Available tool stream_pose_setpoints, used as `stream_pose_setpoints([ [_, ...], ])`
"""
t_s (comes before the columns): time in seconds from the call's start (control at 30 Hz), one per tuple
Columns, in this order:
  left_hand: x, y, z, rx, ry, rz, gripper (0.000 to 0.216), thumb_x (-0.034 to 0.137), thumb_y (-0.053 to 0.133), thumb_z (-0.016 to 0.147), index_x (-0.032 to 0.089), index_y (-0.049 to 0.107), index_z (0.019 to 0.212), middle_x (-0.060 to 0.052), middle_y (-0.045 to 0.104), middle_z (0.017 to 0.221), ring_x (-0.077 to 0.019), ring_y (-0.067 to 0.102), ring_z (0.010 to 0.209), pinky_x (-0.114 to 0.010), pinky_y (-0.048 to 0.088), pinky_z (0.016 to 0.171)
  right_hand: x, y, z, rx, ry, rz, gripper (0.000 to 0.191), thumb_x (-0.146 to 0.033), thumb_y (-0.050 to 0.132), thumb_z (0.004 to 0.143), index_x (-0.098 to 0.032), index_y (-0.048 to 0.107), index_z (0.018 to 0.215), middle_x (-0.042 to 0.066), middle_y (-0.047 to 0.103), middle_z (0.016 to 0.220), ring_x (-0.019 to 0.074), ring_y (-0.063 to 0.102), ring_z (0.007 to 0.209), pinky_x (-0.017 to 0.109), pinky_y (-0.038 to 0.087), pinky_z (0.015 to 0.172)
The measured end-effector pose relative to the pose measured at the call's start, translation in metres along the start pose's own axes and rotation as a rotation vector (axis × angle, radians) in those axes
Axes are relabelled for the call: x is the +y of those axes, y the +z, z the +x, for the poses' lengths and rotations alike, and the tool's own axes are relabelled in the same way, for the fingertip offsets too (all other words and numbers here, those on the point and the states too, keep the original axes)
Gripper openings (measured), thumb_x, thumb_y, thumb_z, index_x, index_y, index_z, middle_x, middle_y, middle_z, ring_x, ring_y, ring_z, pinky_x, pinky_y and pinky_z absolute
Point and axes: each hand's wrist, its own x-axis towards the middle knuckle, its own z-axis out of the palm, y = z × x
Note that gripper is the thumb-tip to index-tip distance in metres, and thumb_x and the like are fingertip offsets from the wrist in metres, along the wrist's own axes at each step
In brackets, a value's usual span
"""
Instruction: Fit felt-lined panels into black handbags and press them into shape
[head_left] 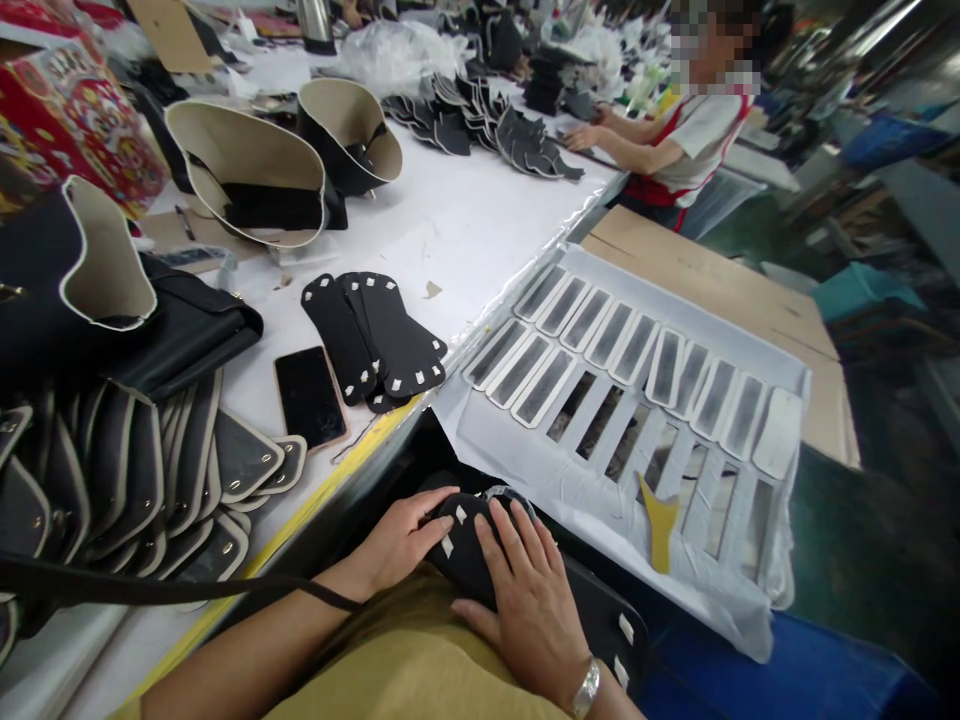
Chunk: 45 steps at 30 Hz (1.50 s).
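A black strap-shaped panel (600, 605) with small white tape tabs at its ends lies across my lap, at the bottom middle of the head view. My left hand (401, 540) pinches its left end, near two of the tabs. Flat on top of the panel rests my right hand (529, 590), fingers stretched out, a silver bracelet on its wrist. A clear, shiny thing (510, 494) shows partly behind the right fingertips; I cannot make out what it is. Similar black panels with white tabs (375, 330) lie overlapped on the white table in front of me.
A phone (310, 396) and many pale-edged dark pieces (180, 470) lie on the table. Black bags (255, 170) stand behind. To the right, a slatted rack (540, 455) carries rows of grey strips and a yellow piece (660, 522). A co-worker (690, 140) works at the far side.
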Motion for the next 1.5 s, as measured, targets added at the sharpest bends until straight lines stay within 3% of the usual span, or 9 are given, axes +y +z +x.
stream_pose_setpoints([
  [0.23, 0.000, 0.002, -0.001, -0.033, -0.061, -0.039, 0.046, 0.035, 0.049, 0.083, 0.016, 0.053, 0.124, -0.007, 0.056, 0.126, -0.0245, 0.051, 0.116, -0.037, 0.037, 0.102, 0.030, -0.017, -0.036, 0.042, 0.024, -0.017, 0.072, -0.069, 0.045, 0.076, -0.021, 0.046, 0.131, 0.004, 0.042, 0.139, 0.0299, 0.031, 0.129, 0.044, 0.022, 0.105],
  [0.53, -0.002, 0.000, 0.000, -0.102, -0.068, -0.023, 0.052, 0.042, 0.051, 0.081, 0.015, 0.050, 0.126, -0.008, 0.056, 0.126, -0.0253, 0.050, 0.116, -0.040, 0.036, 0.103, 0.048, -0.018, -0.086, 0.047, 0.178, 0.002, 0.050, -0.052, 0.050, 0.083, -0.027, 0.050, 0.127, 0.006, 0.043, 0.138, 0.0284, 0.032, 0.129, 0.046, 0.024, 0.105],
  [0.6, 0.001, -0.007, -0.001, -0.135, -0.009, 0.047, 0.056, 0.041, 0.052, 0.081, 0.016, 0.044, 0.130, -0.009, 0.052, 0.130, -0.0249, 0.048, 0.119, -0.041, 0.035, 0.104, 0.048, -0.018, -0.086, 0.036, 0.175, 0.038, 0.049, -0.046, 0.051, 0.085, -0.025, 0.048, 0.129, 0.007, 0.043, 0.138, 0.0270, 0.033, 0.129, 0.047, 0.023, 0.106],
  [0.73, 0.017, -0.017, 0.001, -0.242, 0.296, 0.448, 0.079, 0.042, 0.069, 0.069, 0.022, 0.035, 0.137, -0.009, 0.033, 0.145, -0.0256, 0.030, 0.132, -0.042, 0.022, 0.111, 0.039, -0.019, -0.071, 0.027, 0.159, 0.120, 0.066, -0.046, 0.058, 0.080, -0.011, 0.040, 0.133, 0.013, 0.044, 0.136, 0.0257, 0.036, 0.126, 0.045, 0.025, 0.107],
  [0.87, 0.032, -0.010, 0.012, -0.420, 0.469, 0.687, 0.093, 0.042, 0.078, 0.058, 0.018, 0.035, 0.137, -0.013, 0.037, 0.142, -0.0273, 0.030, 0.131, -0.043, 0.021, 0.110, 0.028, -0.020, -0.046, 0.002, 0.132, 0.186, 0.070, -0.048, 0.063, 0.075, -0.009, 0.042, 0.130, 0.016, 0.045, 0.134, 0.0273, 0.038, 0.123, 0.043, 0.028, 0.105],
  [1.0, 0.033, -0.001, 0.021, -0.454, 0.504, 0.721, 0.093, 0.035, 0.077, 0.056, 0.016, 0.034, 0.136, -0.015, 0.042, 0.136, -0.0284, 0.038, 0.125, -0.043, 0.028, 0.106, 0.024, -0.016, -0.031, -0.006, 0.161, 0.246, 0.079, -0.047, 0.069, 0.068, -0.007, 0.041, 0.130, 0.018, 0.048, 0.127, 0.0302, 0.042, 0.116, 0.044, 0.034, 0.098],
  [1.2, 0.029, 0.000, 0.021, -0.442, 0.553, 0.693, 0.090, 0.027, 0.073, 0.057, 0.011, 0.033, 0.136, -0.016, 0.044, 0.132, -0.0284, 0.040, 0.121, -0.040, 0.031, 0.104, 0.023, -0.013, -0.029, 0.020, 0.182, 0.302, 0.074, -0.042, 0.069, 0.065, -0.008, 0.044, 0.125, 0.016, 0.051, 0.119, 0.0296, 0.044, 0.109, 0.044, 0.037, 0.093],
  [1.5, 0.023, 0.002, 0.018, -0.398, 0.441, 0.539, 0.105, 0.033, 0.077, 0.055, 0.023, 0.019, 0.141, -0.009, 0.047, 0.126, -0.0268, 0.046, 0.113, -0.039, 0.036, 0.100, 0.025, -0.013, -0.031, 0.038, 0.231, 0.347, 0.076, -0.052, 0.070, 0.064, -0.014, 0.045, 0.124, 0.012, 0.052, 0.122, 0.0283, 0.047, 0.109, 0.044, 0.037, 0.094],
])
